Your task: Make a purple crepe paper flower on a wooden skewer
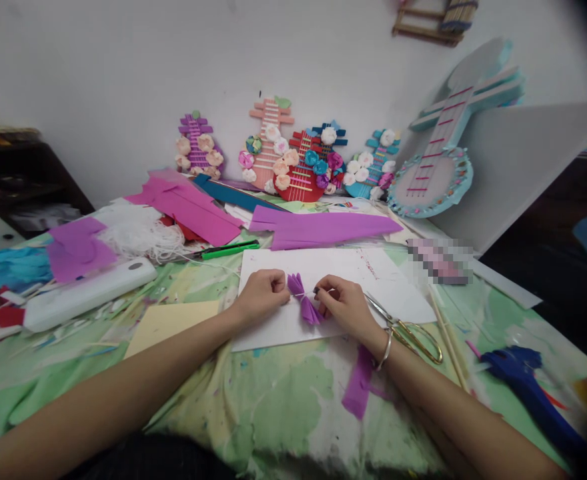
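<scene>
A pleated piece of purple crepe paper stands between my hands, fanned at both ends and drawn in at its middle by white string. On its left, my left hand is closed in a pinch on one side of the string. My right hand pinches the string on the other side, close to the paper. Beneath both hands lies a white sheet. Gold-handled scissors rest beside my right wrist, and a purple paper strip lies under that forearm.
A blue glue gun lies at the right by thin wooden sticks. Purple crepe paper, a green cutter and a heap of white string are beyond. Decorated paper guitars lean along the wall.
</scene>
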`<move>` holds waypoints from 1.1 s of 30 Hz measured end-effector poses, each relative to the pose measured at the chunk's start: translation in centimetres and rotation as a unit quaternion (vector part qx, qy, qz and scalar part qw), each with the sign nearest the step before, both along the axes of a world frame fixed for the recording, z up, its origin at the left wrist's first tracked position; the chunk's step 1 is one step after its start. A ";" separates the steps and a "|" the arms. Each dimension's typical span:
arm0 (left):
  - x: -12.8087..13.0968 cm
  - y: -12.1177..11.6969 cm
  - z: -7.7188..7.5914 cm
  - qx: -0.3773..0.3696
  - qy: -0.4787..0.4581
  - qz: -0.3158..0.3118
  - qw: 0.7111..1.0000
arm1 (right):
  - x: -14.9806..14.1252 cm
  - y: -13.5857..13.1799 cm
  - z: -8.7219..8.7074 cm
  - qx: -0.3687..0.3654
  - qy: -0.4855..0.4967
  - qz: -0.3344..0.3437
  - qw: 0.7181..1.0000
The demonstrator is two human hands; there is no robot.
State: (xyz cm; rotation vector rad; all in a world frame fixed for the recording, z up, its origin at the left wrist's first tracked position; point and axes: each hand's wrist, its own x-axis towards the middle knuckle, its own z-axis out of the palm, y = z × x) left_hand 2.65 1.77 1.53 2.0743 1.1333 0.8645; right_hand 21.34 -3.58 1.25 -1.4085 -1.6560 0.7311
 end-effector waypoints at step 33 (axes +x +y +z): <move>0.1 -0.1 -0.5 0.121 0.138 -0.091 0.979 | -0.7 -0.2 0.4 0.038 -0.115 0.058 0.991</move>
